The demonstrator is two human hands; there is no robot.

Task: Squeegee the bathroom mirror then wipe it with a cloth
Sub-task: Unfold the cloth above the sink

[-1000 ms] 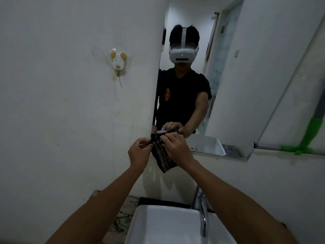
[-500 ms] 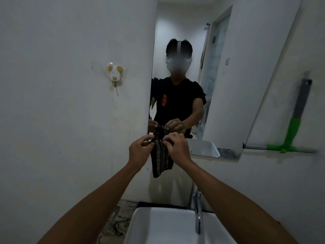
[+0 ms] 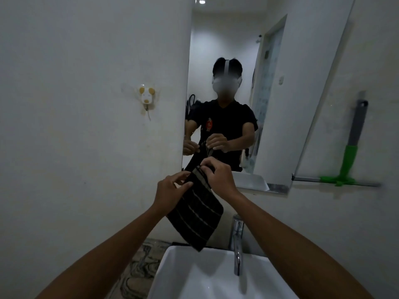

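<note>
A white sink [image 3: 179,275] sits nearest, its chrome tap [image 3: 237,244] rising at the back edge. Above it both hands hold a dark striped cloth [image 3: 195,214], which hangs down toward the basin. The left hand [image 3: 170,190] pinches its top edge; the right hand [image 3: 218,173] grips the upper corner with curled fingers. Beyond, the mirror [image 3: 302,83] hangs on a white wall. A green-handled squeegee [image 3: 349,156] stands at the mirror's lower right corner, and a dog-shaped hook [image 3: 146,98] sticks to the wall left of the mirror.
</note>
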